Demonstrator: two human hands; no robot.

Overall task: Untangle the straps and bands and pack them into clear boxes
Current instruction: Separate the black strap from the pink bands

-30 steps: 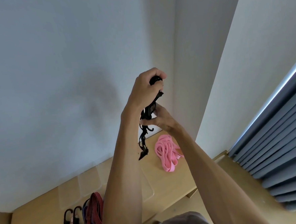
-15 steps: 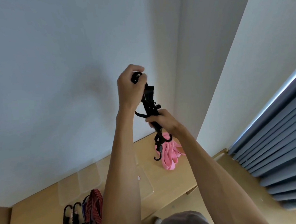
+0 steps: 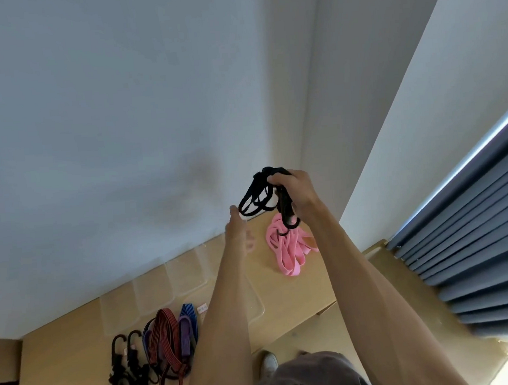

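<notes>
We hold a black bungee cord (image 3: pixel 262 196) bunched up above the counter (image 3: pixel 292 292).

Our right hand (image 3: pixel 296 194) has its grip closed around the cord, hooks dangling; our left hand (image 3: pixel 238 234) looks open and empty beside its loops, above the clear boxes (image 3: pixel 163 284).

Black elastic cord with black plastic hooks (image 3: pixel 254 196); pink flat band bundle (image 3: pixel 285 250); red cord with thin dark cross-stripes (image 3: pixel 163 334); blue finely striped strap (image 3: pixel 188 312); purple strap (image 3: pixel 184 335); black hooked cords (image 3: pixel 127 372); clear colourless plastic boxes (image 3: pixel 151 292); pale wooden desk (image 3: pixel 61 371); grey-blue pleated curtain (image 3: pixel 477 261); white wall (image 3: pixel 121 111).
</notes>
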